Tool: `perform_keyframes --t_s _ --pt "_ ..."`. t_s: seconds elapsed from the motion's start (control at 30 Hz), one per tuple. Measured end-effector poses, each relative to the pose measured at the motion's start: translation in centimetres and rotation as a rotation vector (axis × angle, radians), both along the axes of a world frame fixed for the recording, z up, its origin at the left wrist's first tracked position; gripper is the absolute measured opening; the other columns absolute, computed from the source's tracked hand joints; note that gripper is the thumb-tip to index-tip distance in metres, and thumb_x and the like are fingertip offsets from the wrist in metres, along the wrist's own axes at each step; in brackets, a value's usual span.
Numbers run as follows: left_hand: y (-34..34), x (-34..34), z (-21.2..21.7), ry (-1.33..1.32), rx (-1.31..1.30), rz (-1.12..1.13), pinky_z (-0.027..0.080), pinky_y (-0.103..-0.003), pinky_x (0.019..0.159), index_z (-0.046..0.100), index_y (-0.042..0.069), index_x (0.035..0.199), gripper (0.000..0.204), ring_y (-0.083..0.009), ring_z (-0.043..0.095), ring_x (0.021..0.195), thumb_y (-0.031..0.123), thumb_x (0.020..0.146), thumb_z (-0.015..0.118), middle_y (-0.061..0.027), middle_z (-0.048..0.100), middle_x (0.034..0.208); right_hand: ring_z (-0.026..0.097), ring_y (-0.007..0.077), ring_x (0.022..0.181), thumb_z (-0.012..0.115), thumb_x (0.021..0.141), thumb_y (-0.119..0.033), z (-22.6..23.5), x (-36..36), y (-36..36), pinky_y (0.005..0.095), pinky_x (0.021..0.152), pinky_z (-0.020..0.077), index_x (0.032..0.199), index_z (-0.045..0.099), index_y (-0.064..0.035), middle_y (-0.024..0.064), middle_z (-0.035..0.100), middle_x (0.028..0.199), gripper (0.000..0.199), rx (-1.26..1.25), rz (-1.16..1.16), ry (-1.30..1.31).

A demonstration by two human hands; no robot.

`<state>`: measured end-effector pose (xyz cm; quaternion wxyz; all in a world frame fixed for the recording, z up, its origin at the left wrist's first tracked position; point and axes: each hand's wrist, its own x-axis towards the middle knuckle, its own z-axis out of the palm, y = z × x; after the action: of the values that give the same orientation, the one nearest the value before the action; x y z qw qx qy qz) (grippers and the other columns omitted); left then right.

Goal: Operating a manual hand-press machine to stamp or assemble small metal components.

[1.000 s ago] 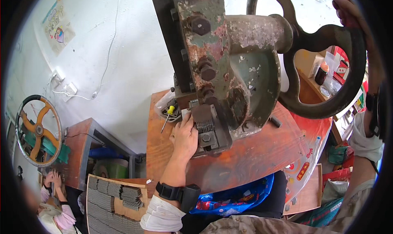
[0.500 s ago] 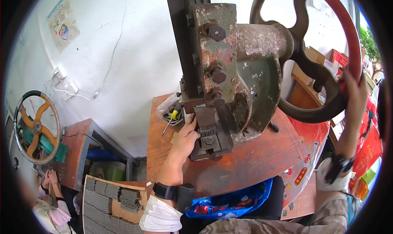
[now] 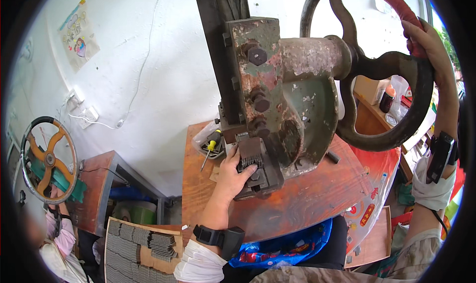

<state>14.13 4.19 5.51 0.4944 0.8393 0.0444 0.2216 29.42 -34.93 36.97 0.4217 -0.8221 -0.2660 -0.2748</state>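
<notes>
On the orange bench point(image 3: 317, 203), my left hand point(image 3: 232, 176) pressed a small toothed metal piece point(image 3: 251, 162) into the press die point(image 3: 255, 171), fingers curled around it, at the near foot of the rusty hand press point(image 3: 282, 104). Up at the far right, my right hand point(image 3: 429, 42) was closed on the red-wrapped rim of the handwheel point(image 3: 391, 70), having climbed higher than half a second before, so I judged the ram was being driven.

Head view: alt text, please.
A person's left hand rests at the die of a rusty hand press on a wooden table, while the right hand grips its handwheel.
</notes>
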Motion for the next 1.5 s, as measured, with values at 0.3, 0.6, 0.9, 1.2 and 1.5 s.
perform_keyframes --t_s 0.3,0.6,0.9,1.2,1.5 --pt "2.8 -0.6 -0.6 -0.005 -0.631 -0.347 0.028 -0.035 0.109 0.045 0.004 0.137 0.054 -0.0313 0.037 0.135 0.018 0.086 0.056 -0.0177 0.039 0.146 0.051 0.0059 0.067 0.069 0.081 -0.036 -2.0 -1.9 0.5 0.0198 0.057 0.0443 0.103 0.054 -0.0009 0.0006 0.052 0.080 0.044 0.138 0.031 -0.003" --pt "0.5 0.8 -1.9 -0.137 0.159 -0.017 0.035 -0.043 0.102 0.049 0.003 0.132 0.045 -0.0401 0.046 0.115 0.009 0.087 0.047 -0.0137 0.044 0.140 0.057 0.0098 0.073 0.068 0.082 -0.016 -23.0 -2.3 2.8 0.0224 0.071 0.0456 0.109 0.058 -0.0018 0.0034 0.062 0.082 0.032 0.767 -0.225 -0.310" --pt "0.5 -0.8 1.3 0.030 -0.275 -0.200 0.028 -0.038 0.110 0.053 0.010 0.132 0.052 -0.0384 0.036 0.131 0.022 0.081 0.059 -0.0174 0.041 0.142 0.054 0.0083 0.073 0.065 0.083 -0.027 -12.0 -5.3 1.7 0.0235 0.069 0.0438 0.106 0.060 0.0024 0.0031 0.060 0.082 0.037 0.432 -0.219 -0.171" --pt "-0.4 -0.2 2.6 0.133 0.063 0.288 0.044 -0.042 0.091 0.069 0.007 0.107 0.056 -0.0351 0.055 0.105 0.043 0.065 0.076 -0.0202 0.060 0.108 0.054 0.0109 0.063 0.060 0.087 -0.031 4.6 5.2 0.3 0.0220 0.058 0.0439 0.091 0.058 -0.0012 0.0042 0.058 0.073 0.031 -0.163 0.027 -0.107" --pt "-2.4 1.3 2.5 -0.048 0.563 0.491 0.045 -0.049 0.079 0.068 0.002 0.093 0.041 -0.0354 0.060 0.091 0.032 0.067 0.074 -0.0154 0.065 0.093 0.063 0.0200 0.066 0.065 0.081 -0.031 6.7 -2.8 5.4 0.0305 0.063 0.0482 0.082 0.069 0.0058 0.0117 0.065 0.070 0.037 -0.208 -0.295 -0.008"
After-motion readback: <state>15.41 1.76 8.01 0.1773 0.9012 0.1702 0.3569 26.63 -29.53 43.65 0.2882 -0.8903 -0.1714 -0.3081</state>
